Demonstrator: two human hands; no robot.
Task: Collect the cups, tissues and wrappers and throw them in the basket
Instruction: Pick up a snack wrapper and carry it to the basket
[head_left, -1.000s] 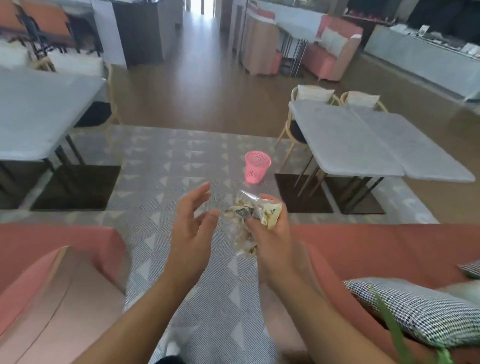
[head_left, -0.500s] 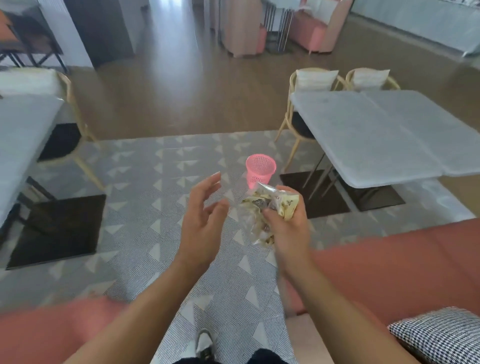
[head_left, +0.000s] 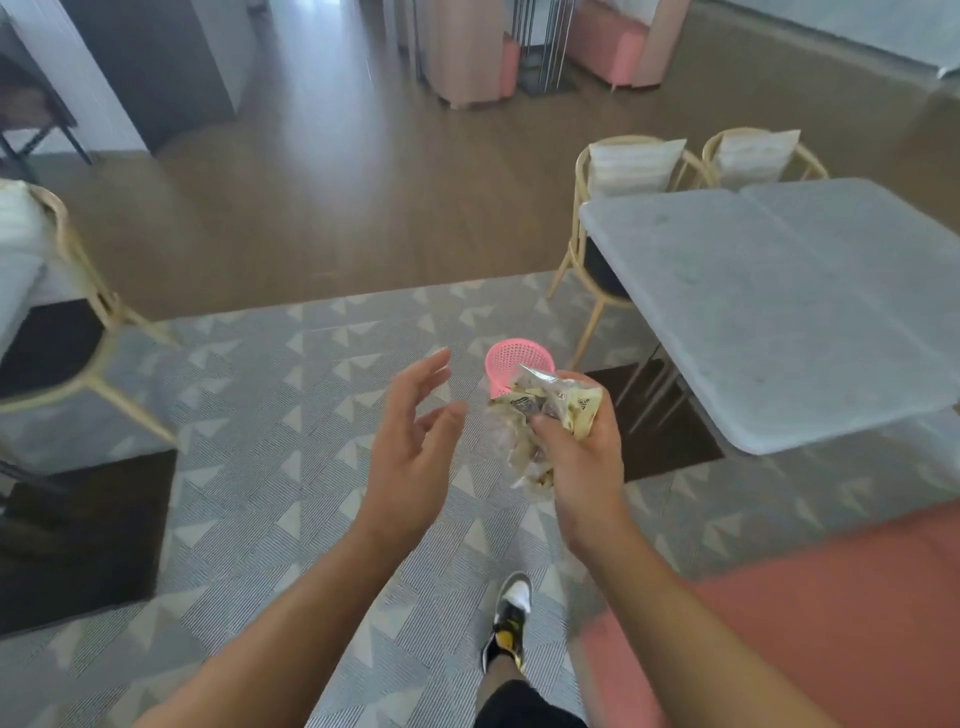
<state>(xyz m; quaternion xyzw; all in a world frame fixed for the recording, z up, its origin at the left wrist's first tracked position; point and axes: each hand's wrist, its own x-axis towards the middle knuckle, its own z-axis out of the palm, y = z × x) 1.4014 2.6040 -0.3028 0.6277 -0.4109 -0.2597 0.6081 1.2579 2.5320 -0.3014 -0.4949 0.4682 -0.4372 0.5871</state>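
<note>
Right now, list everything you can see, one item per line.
basket: 1, pink, on the rug ahead
wrappers: a crumpled bunch, cream and clear, in the right hand
rug: 1, grey with pale triangles, underfoot
tables: 2, pale grey, pushed together at right
chairs: 2 beyond the tables, tan frames; another at left
sofa: pink, lower right
shoe: 1, dark with yellow, on the rug
left hand: open, empty
right hand: fingers closed on the wrappers

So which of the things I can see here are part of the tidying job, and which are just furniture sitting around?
Part of the job:
- crumpled wrappers, held in the right hand
- pink basket, standing on the rug ahead
- left hand, open and holding nothing

Just there:
- grey tables
- wooden chairs
- patterned rug
- pink sofa
</note>
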